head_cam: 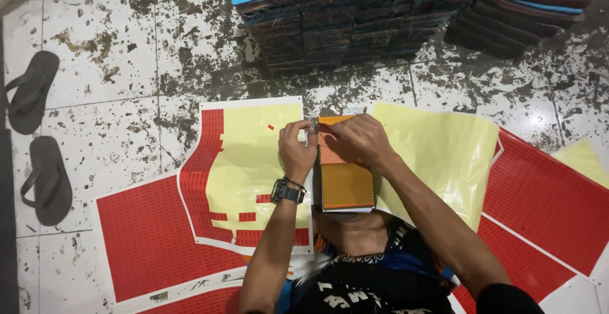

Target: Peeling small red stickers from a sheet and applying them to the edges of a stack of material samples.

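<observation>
Two hands meet at the top edge of an orange stack (346, 184) of flat pieces at the frame's centre. The left hand (297, 149) (wristwatch below it) pinches a small strip against that edge; the right hand (358, 139) presses down, fingers curled together. A peeled yellow sheet (254, 155) lies just left, dark sandals (38, 136) far left.
</observation>
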